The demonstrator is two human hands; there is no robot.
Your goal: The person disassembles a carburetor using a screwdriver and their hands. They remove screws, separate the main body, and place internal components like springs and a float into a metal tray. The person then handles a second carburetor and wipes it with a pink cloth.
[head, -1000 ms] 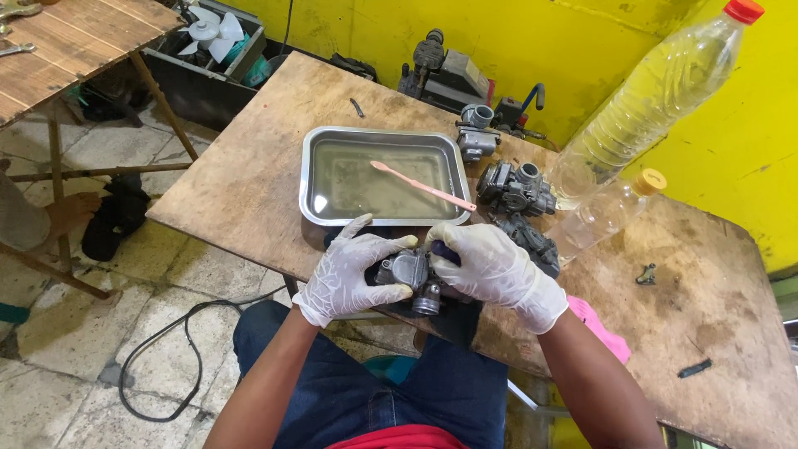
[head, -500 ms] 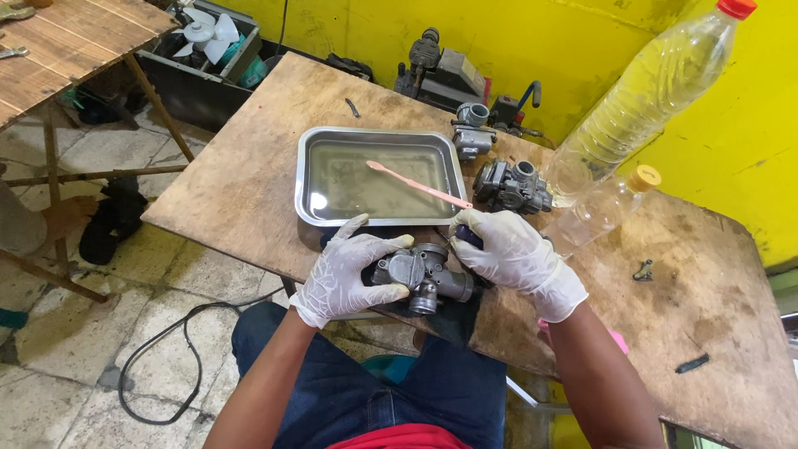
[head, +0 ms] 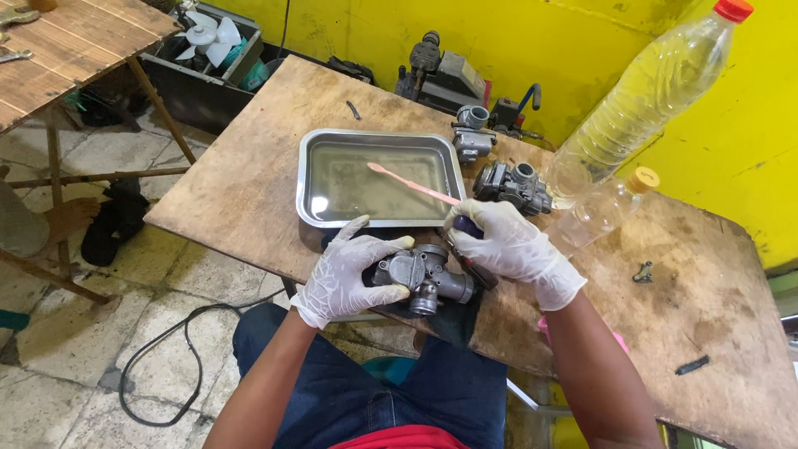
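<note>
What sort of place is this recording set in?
Likely a small engine repair workshop: the gloved left hand holds a carburetor, two more carburetors lie on the worn wooden table, beside a metal tray of liquid.

three grey metal carburetors show: one point(head: 424, 274) at the table's near edge, a second point(head: 514, 185) right of the tray, a third point(head: 471, 133) behind it. there is one steel tray point(head: 309, 208) with one pink brush point(head: 411, 185) across it. two clear plastic bottles stand out, a large red-capped one point(head: 644, 100) and a small orange-capped one point(head: 603, 212), plus two white gloved hands point(head: 345, 274) point(head: 507, 241).
</note>
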